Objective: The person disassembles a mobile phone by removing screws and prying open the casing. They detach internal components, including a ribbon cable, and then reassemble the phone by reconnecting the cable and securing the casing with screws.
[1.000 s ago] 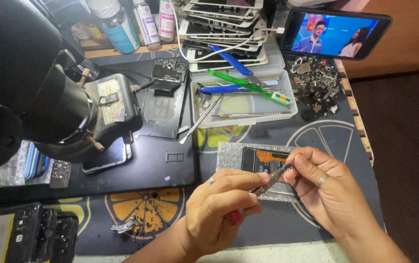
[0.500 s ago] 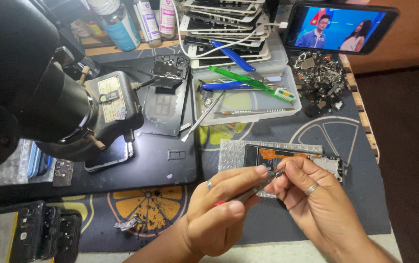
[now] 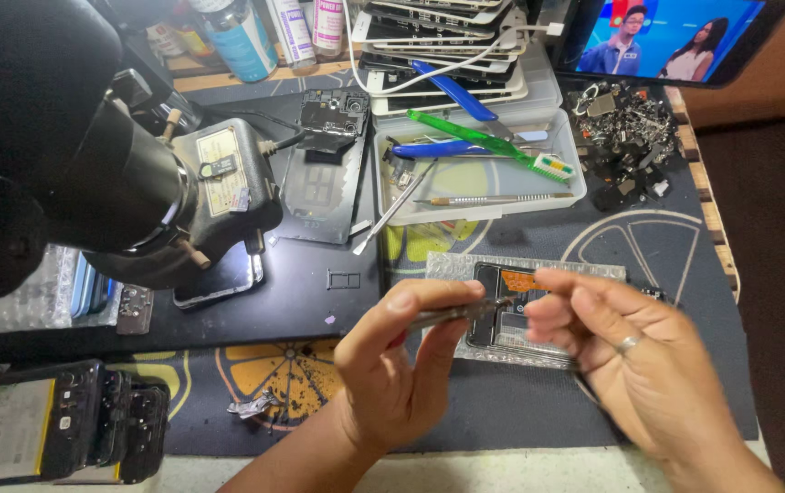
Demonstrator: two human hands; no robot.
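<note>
Pinched between thumb and fingers of the left hand (image 3: 401,365) is a slim metal tool (image 3: 461,313), and that grip is closed tight on its shaft. Left wrist comes up from the bottom edge, palm turned inward, thumb on top, fingers curled under. The tool's long axis runs nearly level, left to right, rising a touch, with its tip aimed at the right hand (image 3: 634,365) and sitting over the opened phone (image 3: 511,310).

Right hand is half cupped, back of the hand toward the camera, a ring on one finger, its fingertips (image 3: 547,290) meeting the tool's tip. Whether those fingertips are clamped on something small or just resting at the tip, I cannot tell; they are blurred.

The opened phone lies on a pad of bubble wrap (image 3: 465,267) on the dark work mat (image 3: 684,256), just beyond both hands. Its long axis looks to run left to right, but the right hand covers its right end and the tool crosses its near edge, so only the left portion with an orange patch shows.

Further back, a clear plastic tray (image 3: 479,212) holds a green toothbrush (image 3: 493,146) and blue-handled pliers (image 3: 433,149). A black microscope (image 3: 91,183) fills the left side, cut off by the frame. Top right, a phone playing video (image 3: 675,36) is cropped at the edge.
</note>
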